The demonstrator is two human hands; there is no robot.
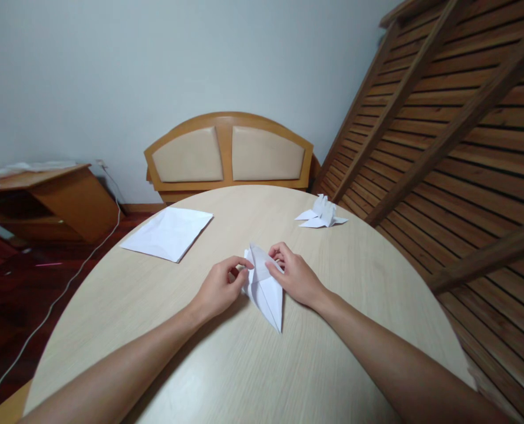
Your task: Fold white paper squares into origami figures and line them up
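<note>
A partly folded sheet of white paper is between my hands, above the middle of the round table. Its shape is a long diamond with a sharp point toward me and creases across it. My left hand pinches its left edge between thumb and fingertips. On the right side, my right hand grips the paper, thumb on the near face and fingers curled behind. Whether the lower tip touches the tabletop I cannot tell.
A stack of white paper sheets lies at the table's far left. Several folded paper figures sit together at the far right. Beyond stand a padded headboard, a wooden desk and a slatted wooden panel. A white cable trails along the floor.
</note>
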